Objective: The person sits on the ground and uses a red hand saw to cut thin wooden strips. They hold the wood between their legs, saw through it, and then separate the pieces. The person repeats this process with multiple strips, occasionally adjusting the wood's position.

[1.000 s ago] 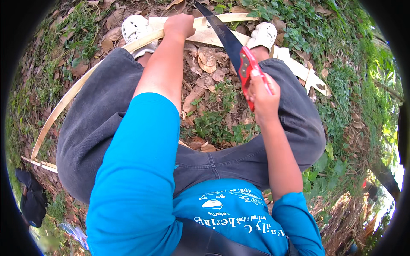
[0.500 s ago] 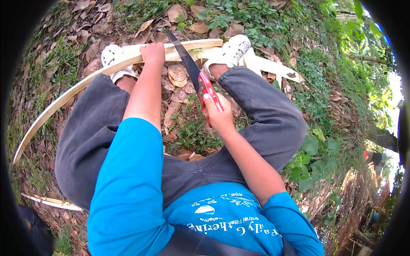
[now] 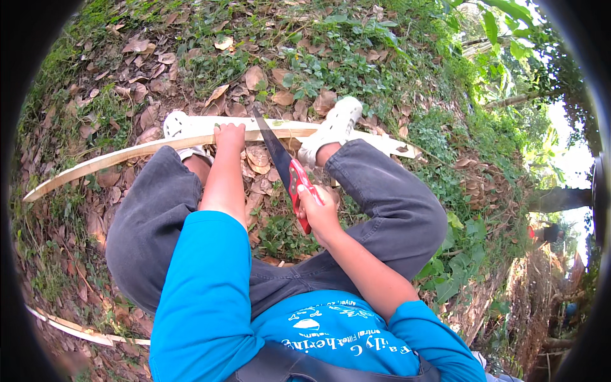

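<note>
A long, pale, slightly curved wooden strip (image 3: 121,155) stretches from the far left to between my feet. My left hand (image 3: 229,137) is closed over it near its right part, just left of the saw. In my right hand (image 3: 321,216) is a hand saw (image 3: 275,149) with a red handle and a dark blade. The blade slants away and to the left, crossing the strip, with its tip past the far edge. Whether its teeth have cut into the wood cannot be made out. Another pale flat piece of wood (image 3: 379,142) lies behind the strip, passing by my right shoe.
My white clogs (image 3: 338,121) stand at either side of the crossing. Dry leaves (image 3: 258,156) and low green plants (image 3: 331,38) cover the ground. A thin wooden strip (image 3: 83,331) lies at the lower left. Trunks (image 3: 563,200) and foliage stand at the right.
The view has shifted, so hands and wood sit lower in it. The strip's left end has swung away from me and it lies flatter across. Both hands keep their holds; the saw still crosses the strip.
</note>
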`<state>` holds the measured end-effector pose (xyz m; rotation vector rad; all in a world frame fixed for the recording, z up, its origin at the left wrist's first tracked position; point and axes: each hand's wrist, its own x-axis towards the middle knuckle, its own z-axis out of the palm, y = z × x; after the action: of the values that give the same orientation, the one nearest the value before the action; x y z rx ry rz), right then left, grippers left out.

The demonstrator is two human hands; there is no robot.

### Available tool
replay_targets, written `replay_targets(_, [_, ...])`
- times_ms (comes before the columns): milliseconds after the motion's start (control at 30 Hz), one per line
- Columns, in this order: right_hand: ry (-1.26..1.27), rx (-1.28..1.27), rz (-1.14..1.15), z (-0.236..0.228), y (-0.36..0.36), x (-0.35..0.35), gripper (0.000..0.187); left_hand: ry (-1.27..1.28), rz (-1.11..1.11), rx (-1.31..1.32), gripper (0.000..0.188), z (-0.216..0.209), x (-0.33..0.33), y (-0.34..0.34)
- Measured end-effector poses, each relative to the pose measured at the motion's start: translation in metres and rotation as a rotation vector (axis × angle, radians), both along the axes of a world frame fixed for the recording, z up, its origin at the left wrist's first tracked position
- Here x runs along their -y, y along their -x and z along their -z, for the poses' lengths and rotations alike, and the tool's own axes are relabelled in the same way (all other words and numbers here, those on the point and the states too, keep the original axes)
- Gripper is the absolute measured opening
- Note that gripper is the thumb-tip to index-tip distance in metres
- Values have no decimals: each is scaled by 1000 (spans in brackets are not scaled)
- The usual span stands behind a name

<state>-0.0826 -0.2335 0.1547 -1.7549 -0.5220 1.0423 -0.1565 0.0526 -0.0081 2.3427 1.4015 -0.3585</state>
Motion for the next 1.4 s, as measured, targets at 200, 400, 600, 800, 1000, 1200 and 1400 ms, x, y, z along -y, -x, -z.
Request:
replay_targets(200, [2, -97, -8, 16, 6, 17, 24, 11, 154, -120, 48, 16, 9, 13])
replay_targets(400, [32, -50, -51, 28, 11, 21, 20, -20, 179, -74, 42, 34, -4, 14])
replay_targets(600, [40, -100, -19, 29, 9, 24, 20, -20, 190, -75, 49, 22, 7, 13])
replay_targets(800, [79, -44, -50, 11, 13, 9, 22, -61, 252, -14, 60, 29, 0, 23])
replay_targets(1000, [61, 108, -73, -5, 7, -3, 22, -36, 124, 45, 54, 15, 1, 18])
replay_targets(1200, [0, 58, -41, 1, 7, -12, 21, -85, 7, 108, 49, 18, -10, 6])
replay_targets(1400, [-57, -27, -43, 29, -5, -19, 20, -103, 27, 81, 48, 38, -22, 13])
